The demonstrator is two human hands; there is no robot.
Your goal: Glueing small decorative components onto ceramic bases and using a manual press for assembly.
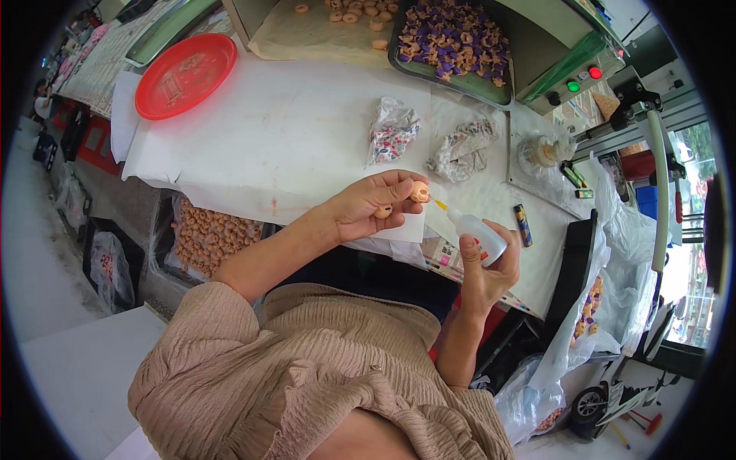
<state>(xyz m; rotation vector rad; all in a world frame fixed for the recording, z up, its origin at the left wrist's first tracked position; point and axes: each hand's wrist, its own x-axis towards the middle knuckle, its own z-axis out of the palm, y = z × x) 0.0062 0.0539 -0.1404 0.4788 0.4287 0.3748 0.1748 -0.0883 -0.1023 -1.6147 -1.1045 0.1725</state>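
Observation:
My left hand (366,205) is closed, pinching a small round peach-coloured figurine head (419,192) between thumb and fingertips. A second peach piece (383,211) with a dark mark is tucked in the lower fingers of the same hand. In my right hand (491,270) is a white squeeze bottle (481,238), tilted so that its thin yellow nozzle meets or nearly meets the pinched head; whether they touch I cannot tell. Beyond my hands, two clear plastic bags lie on the white-covered table (307,130), one bag (393,129) holding tiny coloured bits and the other bag (464,149) crumpled.
A red round tray (186,77) sits at the far left. At the back, a dark tray (506,93) holds many purple-and-peach figures beside loose peach pieces (353,14). A crate of peach pieces (211,238) stands lower left. Batteries (523,225) lie to the right.

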